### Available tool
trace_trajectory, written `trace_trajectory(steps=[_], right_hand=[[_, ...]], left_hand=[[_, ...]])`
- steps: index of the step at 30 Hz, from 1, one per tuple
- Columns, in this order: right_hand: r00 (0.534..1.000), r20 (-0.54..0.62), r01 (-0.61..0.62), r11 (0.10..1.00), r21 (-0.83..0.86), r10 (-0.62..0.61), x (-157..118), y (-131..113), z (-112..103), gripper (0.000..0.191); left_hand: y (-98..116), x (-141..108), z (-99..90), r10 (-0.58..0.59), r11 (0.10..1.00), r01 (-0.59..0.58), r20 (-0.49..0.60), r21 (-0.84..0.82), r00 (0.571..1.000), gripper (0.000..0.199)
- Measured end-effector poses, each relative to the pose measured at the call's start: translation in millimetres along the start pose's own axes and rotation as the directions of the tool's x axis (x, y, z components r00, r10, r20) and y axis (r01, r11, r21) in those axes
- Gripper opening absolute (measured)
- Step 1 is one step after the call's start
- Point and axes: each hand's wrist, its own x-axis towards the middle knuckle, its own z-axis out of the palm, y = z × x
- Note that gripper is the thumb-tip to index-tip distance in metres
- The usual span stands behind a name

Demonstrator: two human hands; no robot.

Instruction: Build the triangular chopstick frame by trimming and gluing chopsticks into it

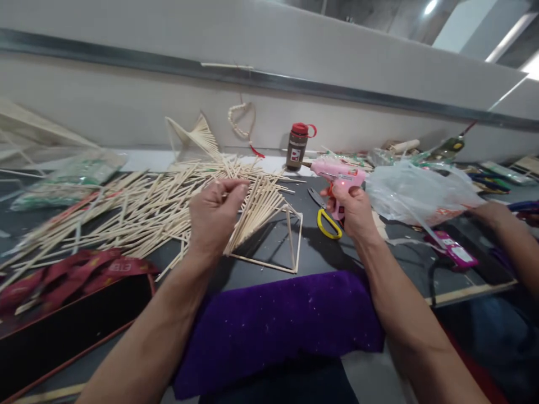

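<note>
— Why is our left hand [215, 209] bunched up mid-frame?

— We pinch one thin stick there, fingers clenched on its end, just above the stick frame [269, 230] so the piece can meet it. The loose sticks [138, 207] fan out left of it, within reach.

— And the right hand [354, 212]?

— We grip the pink glue gun [339, 182] by its handle, right of centre, nozzle pointing left towards the frame. The yellow-handled cutters [326, 219] lie on the counter [269, 252] just beside it.

— What can't we make out?

— The pinched stick's tip, hidden by our fingers; the gun's trigger, covered by our hand. Another person's arm [511, 235] is cut off at the right edge, and the bag [416, 191] hides whatever it holds. The bottle [297, 147] label is too small to read.
</note>
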Motion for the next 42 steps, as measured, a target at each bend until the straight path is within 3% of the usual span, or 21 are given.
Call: trace_trajectory(steps=[5, 9, 18, 25, 29, 42], right_hand=[[0.997, 0.036, -0.055, 0.987, -0.148, 0.061, -4.0, -2.4, -1.4, 0.032], [0.985, 0.075, -0.128, 0.944, -0.303, 0.158, -6.2, -1.0, -4.0, 0.036], [0.958, 0.137, -0.168, 0.878, -0.448, 0.253, -1.6, 6.7, -10.0, 0.036], [0.935, 0.173, -0.206, 0.873, -0.441, 0.308, -3.2, 3.6, -10.2, 0.034], [0.929, 0.142, -0.235, 0.841, -0.487, 0.342, -0.8, 0.3, -13.0, 0.037], [0.904, 0.183, -0.235, 0.807, -0.542, 0.386, 0.3, -3.5, -10.1, 0.030]], left_hand=[[-34.1, 0.0, 19.1, -0.110, 0.983, 0.090, -0.115, -0.161, 0.987, 0.031], [-50.1, -7.4, 26.7, -0.116, 0.973, 0.101, -0.061, -0.207, 0.991, 0.032], [-55.8, -9.6, 27.0, -0.225, 0.936, 0.247, 0.113, -0.251, 0.968, 0.035], [-58.0, -6.0, 19.3, -0.305, 0.870, 0.375, 0.248, -0.320, 0.919, 0.042], [-55.7, -2.2, 15.2, -0.380, 0.787, 0.479, 0.306, -0.388, 0.873, 0.042], [-65.0, -2.1, 17.0, -0.557, 0.631, 0.652, 0.340, -0.420, 0.758, 0.055]])
